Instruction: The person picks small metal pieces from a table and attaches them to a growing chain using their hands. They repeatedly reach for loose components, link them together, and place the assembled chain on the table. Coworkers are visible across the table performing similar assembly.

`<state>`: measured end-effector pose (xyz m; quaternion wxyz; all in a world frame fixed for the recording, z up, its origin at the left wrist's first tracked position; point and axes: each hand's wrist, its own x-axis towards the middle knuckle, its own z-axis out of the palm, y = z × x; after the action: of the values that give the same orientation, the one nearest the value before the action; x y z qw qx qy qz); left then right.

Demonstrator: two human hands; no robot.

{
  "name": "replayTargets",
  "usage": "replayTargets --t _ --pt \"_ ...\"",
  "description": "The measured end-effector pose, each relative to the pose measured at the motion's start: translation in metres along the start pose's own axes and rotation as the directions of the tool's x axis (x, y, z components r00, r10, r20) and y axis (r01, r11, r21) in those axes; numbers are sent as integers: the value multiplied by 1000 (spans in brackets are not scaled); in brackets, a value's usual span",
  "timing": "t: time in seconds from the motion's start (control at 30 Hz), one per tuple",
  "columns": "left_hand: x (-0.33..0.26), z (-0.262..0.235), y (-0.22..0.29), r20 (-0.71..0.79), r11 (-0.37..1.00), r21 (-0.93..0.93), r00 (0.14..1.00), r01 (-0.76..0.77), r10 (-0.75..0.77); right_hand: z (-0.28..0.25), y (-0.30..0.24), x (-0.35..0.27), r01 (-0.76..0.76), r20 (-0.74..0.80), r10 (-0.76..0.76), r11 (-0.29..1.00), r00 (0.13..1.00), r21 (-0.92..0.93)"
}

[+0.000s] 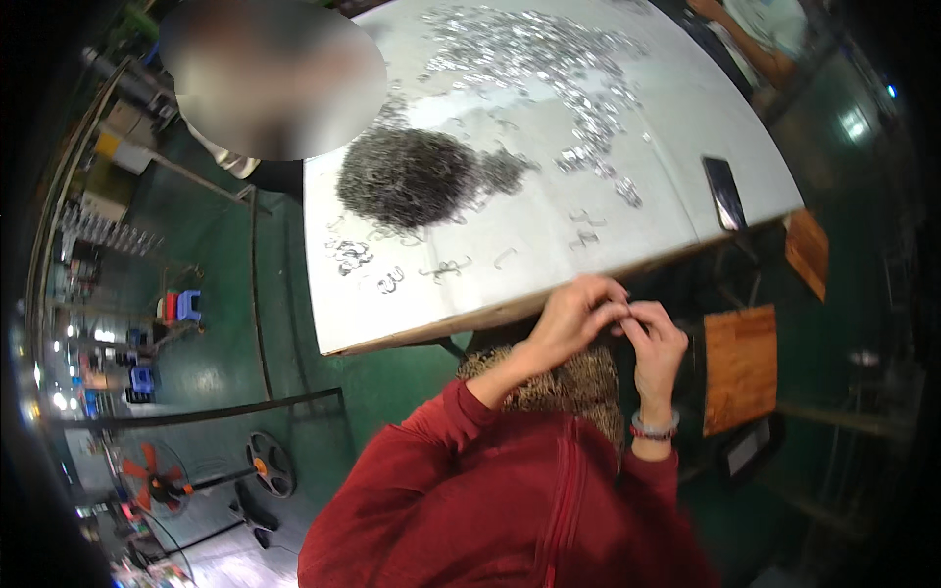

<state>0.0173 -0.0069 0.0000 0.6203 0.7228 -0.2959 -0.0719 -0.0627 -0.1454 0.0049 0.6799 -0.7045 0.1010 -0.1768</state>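
Observation:
Just off the near edge of the white-topped table (441, 294), my left hand (576, 321) and my right hand (655, 345) meet above my lap. Both are closed, fingertips pinched together around something too small to make out. On the tabletop ahead lies a big dark heap of small bent wire hooks (407, 176). A few loose hooks (585, 230) lie nearer to my hands, and another small group of hooks (446, 269) is further left. Shiny silver metal pieces (549, 54) spread over the far part of the table.
A black phone (724, 193) lies near the table's right edge. Wooden stools (740, 367) stand to my right. One person with a blurred-out head area sits at the far left; another person's arm (755, 44) shows at the far right. A floor fan (157, 477) stands lower left.

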Motion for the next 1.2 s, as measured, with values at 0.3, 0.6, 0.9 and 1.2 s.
replayTargets --t 0.3,0.6,0.9,1.2 --pt "-6 5 -5 -42 999 19 999 26 -25 -46 47 143 -59 35 65 987 997 -149" --pt "-11 -4 -16 -68 999 46 998 9 -6 -55 147 233 264 288 -69 638 955 -723" --pt "-13 -2 -15 -126 983 8 975 -185 185 -20 44 121 -157 246 189 977 951 -144" --pt "-7 -5 -1 -142 967 6 957 -253 252 -15 -3 31 -53 103 49 998 994 41"
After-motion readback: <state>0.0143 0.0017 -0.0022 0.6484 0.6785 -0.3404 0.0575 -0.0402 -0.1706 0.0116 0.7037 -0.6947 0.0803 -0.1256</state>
